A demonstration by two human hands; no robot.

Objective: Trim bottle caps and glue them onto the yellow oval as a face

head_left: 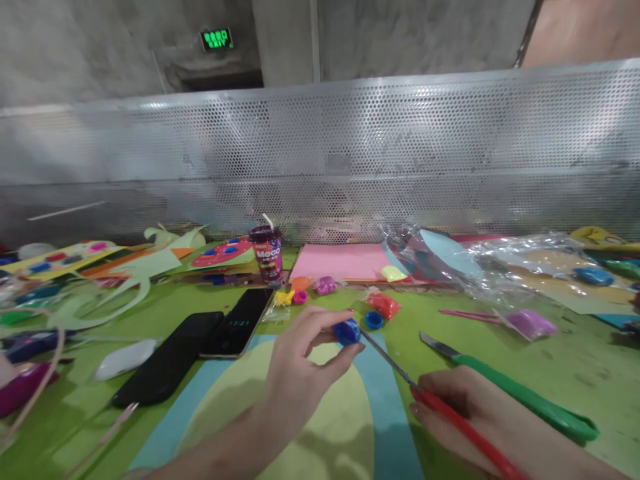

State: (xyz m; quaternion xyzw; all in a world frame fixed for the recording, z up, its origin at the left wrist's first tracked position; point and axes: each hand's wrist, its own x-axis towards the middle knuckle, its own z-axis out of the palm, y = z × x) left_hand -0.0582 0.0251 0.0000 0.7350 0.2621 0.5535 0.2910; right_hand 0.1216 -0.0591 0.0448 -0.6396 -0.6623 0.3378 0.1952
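Note:
My left hand (305, 360) pinches a small round blue piece (347, 331), much like a bottle cap, between thumb and fingers. In my right hand (475, 407) is a red-handled tool (467, 433) with a thin metal blade. Its tip reaches the right side of the blue piece; whether it presses in, I cannot tell. Below my hands lies light blue paper (400, 427) with a pale yellow-green round shape (240, 413) on it. A blue bottle cap (374, 320) rests just beyond my left fingers. Beside my right hand lies a green-handled knife (520, 390).
Two black phones (175, 357) (243, 323) lie at left. A drink cup (269, 257) with a straw stands behind them. Red (384, 304) and purple (533, 325) wrapped lumps, pink paper (343, 261) and clear plastic wrap (450, 267) lie farther back, before a perforated metal panel (320, 160).

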